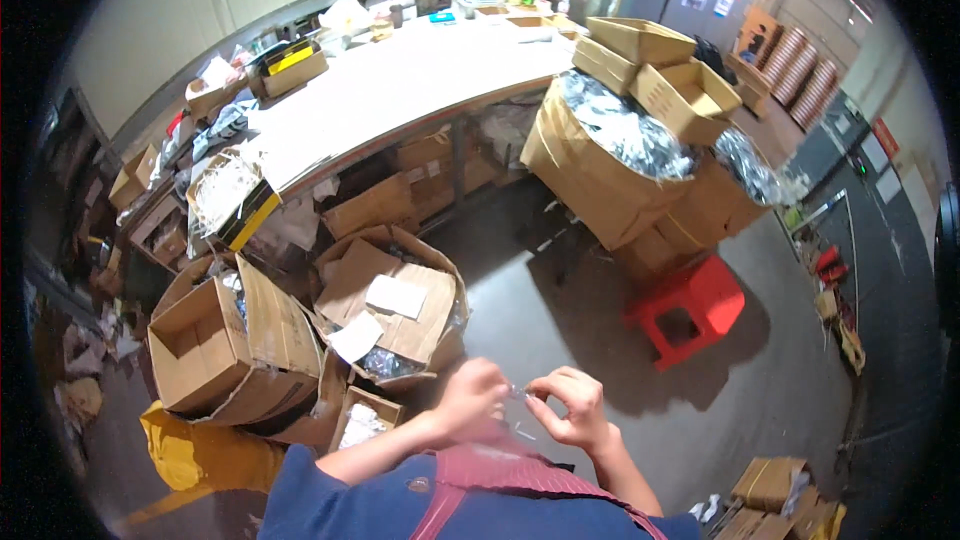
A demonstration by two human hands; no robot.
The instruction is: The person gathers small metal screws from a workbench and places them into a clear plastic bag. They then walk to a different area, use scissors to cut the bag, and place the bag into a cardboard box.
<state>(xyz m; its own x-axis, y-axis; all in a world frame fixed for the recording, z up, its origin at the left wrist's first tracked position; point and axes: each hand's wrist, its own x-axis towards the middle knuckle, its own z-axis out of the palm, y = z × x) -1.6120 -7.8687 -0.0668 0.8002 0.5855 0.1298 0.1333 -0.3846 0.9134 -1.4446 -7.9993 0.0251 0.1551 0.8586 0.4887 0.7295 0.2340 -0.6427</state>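
In front of my apron, both hands are raised close together. My left hand [473,398] is closed, its fingers bent and slightly smeared by motion. My right hand [572,408] pinches with thumb and forefinger. Between the fingertips of the two hands spans a small, shiny, clear plastic piece [519,393], too small to make out further. Just beyond my left hand stands an open carton [455,290] with loose cardboard and white paper sheets [396,296] on top. A small box [390,408] of white pieces sits beside my left forearm.
A long white-topped workbench [420,70] runs along the far wall. Large cartons [590,165] filled with plastic bags, with small boxes [685,100] on top, stand at the far right. A red stool [715,290] is below them. More cartons [200,350] and a yellow sack [205,455] lie left.
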